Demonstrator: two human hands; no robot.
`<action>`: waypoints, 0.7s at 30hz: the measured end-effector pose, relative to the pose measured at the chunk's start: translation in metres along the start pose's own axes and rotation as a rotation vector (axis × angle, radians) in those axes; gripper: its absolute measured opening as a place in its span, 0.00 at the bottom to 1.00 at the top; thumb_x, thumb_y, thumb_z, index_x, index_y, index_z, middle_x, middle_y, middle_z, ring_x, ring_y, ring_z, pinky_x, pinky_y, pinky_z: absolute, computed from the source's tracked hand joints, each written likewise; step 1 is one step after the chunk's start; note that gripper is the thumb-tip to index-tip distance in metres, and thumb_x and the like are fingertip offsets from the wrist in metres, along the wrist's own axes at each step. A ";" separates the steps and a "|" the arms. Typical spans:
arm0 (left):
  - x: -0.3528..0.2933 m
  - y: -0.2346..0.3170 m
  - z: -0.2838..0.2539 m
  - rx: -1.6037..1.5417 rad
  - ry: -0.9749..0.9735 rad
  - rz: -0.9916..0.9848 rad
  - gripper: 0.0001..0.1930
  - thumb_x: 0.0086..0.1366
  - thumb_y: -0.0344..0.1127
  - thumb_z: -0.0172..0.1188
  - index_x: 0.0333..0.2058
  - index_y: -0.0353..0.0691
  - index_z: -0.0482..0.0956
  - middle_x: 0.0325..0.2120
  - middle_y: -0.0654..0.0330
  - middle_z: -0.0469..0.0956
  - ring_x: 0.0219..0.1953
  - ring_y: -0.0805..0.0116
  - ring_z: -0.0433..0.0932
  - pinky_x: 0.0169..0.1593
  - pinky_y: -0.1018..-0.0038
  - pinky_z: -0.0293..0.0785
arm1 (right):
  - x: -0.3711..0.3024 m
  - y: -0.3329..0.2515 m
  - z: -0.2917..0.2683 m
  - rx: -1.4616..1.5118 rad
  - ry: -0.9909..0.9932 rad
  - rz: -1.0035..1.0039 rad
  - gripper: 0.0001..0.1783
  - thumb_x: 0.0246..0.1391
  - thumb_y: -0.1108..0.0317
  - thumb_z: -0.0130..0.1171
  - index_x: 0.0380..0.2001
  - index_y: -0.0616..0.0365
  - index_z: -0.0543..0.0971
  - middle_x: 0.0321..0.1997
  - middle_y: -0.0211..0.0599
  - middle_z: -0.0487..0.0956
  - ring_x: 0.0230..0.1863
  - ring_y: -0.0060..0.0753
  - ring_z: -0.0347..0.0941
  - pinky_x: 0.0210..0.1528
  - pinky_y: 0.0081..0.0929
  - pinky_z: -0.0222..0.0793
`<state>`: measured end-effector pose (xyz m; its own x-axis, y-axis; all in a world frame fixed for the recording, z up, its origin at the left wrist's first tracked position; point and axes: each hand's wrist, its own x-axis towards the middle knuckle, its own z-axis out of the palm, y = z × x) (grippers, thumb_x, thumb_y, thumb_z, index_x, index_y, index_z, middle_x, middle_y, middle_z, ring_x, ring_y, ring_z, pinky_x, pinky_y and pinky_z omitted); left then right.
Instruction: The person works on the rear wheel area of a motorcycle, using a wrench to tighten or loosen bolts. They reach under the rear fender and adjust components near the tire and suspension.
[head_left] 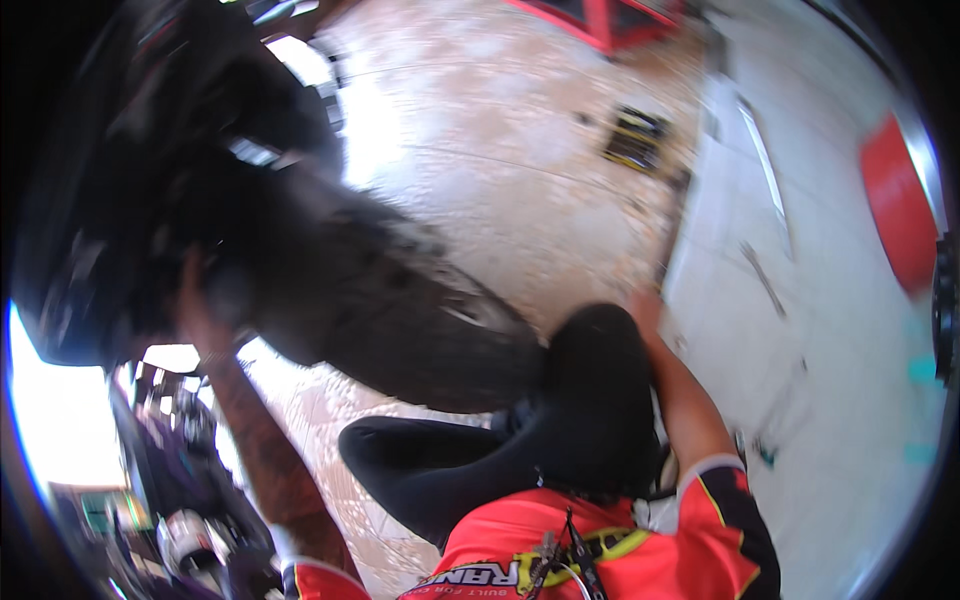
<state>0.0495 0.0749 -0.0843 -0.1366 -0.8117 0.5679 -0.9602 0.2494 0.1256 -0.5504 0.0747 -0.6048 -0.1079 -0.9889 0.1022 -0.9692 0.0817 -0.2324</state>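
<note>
A dark motorbike (pixel 190 190) fills the left side, smeared by motion. Its black tyre (pixel 430 335) stretches toward my bent legs. My left hand (pixel 203 312) reaches up against the bike's dark underside beside the wheel; its fingers are too blurred to read. Beyond my right knee, my right hand (pixel 648 308) is down near the floor by the edge of the pale tiled strip. Most of that hand's fingers are hidden or blurred, so what it touches does not show.
A dark tool case (pixel 637 138) with yellow edging lies on the brown tiled floor (pixel 480 130). Red metal framing (pixel 605 30) stands at the far edge. On the pale strip to the right are a wrench-like tool (pixel 765 280) and a red round container (pixel 897 205). More motorbikes (pixel 185 480) stand lower left.
</note>
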 end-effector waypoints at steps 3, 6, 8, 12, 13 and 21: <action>0.015 0.029 0.011 -0.731 0.486 -0.696 0.30 0.68 0.34 0.64 0.65 0.28 0.68 0.53 0.49 0.80 0.51 0.62 0.81 0.57 0.69 0.76 | 0.023 -0.001 -0.038 0.195 0.022 0.029 0.13 0.55 0.62 0.63 0.32 0.63 0.78 0.29 0.52 0.81 0.35 0.60 0.79 0.38 0.54 0.73; 0.027 0.057 0.021 -0.782 0.621 -0.523 0.30 0.59 0.26 0.73 0.58 0.21 0.72 0.45 0.51 0.85 0.43 0.67 0.83 0.51 0.75 0.77 | 0.065 -0.025 -0.136 0.702 -0.107 0.152 0.09 0.63 0.65 0.58 0.38 0.60 0.74 0.31 0.47 0.80 0.35 0.53 0.79 0.40 0.43 0.73; 0.028 0.069 0.024 -0.840 0.662 -0.610 0.29 0.58 0.25 0.73 0.57 0.25 0.74 0.43 0.52 0.85 0.43 0.67 0.83 0.51 0.74 0.77 | 0.080 -0.062 -0.221 0.830 -0.017 -0.001 0.10 0.69 0.63 0.54 0.40 0.60 0.75 0.31 0.38 0.80 0.32 0.34 0.77 0.38 0.34 0.72; 0.025 0.077 0.020 -0.811 0.636 -0.484 0.30 0.56 0.24 0.74 0.58 0.31 0.75 0.40 0.55 0.84 0.43 0.69 0.83 0.49 0.74 0.78 | 0.092 -0.175 -0.379 1.044 0.082 -0.344 0.12 0.73 0.65 0.54 0.48 0.62 0.78 0.34 0.28 0.76 0.34 0.18 0.67 0.40 0.18 0.66; 0.025 0.077 0.019 -0.792 0.627 -0.466 0.30 0.56 0.24 0.74 0.58 0.33 0.75 0.40 0.55 0.84 0.42 0.70 0.83 0.49 0.74 0.78 | 0.089 -0.204 -0.408 1.096 0.082 -0.426 0.11 0.71 0.66 0.57 0.48 0.63 0.79 0.35 0.28 0.77 0.35 0.17 0.68 0.40 0.17 0.66; 0.023 0.088 0.011 -1.010 0.678 -0.436 0.25 0.64 0.30 0.69 0.58 0.34 0.75 0.46 0.56 0.81 0.44 0.70 0.81 0.49 0.74 0.79 | 0.078 -0.411 -0.452 1.494 -0.114 -1.261 0.14 0.67 0.65 0.58 0.49 0.64 0.79 0.41 0.43 0.83 0.39 0.35 0.80 0.40 0.29 0.77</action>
<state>-0.0407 0.0720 -0.0695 0.5751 -0.5721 0.5848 -0.2455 0.5612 0.7904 -0.2608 0.0203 -0.0642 0.4534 -0.3957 0.7987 0.4717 -0.6537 -0.5917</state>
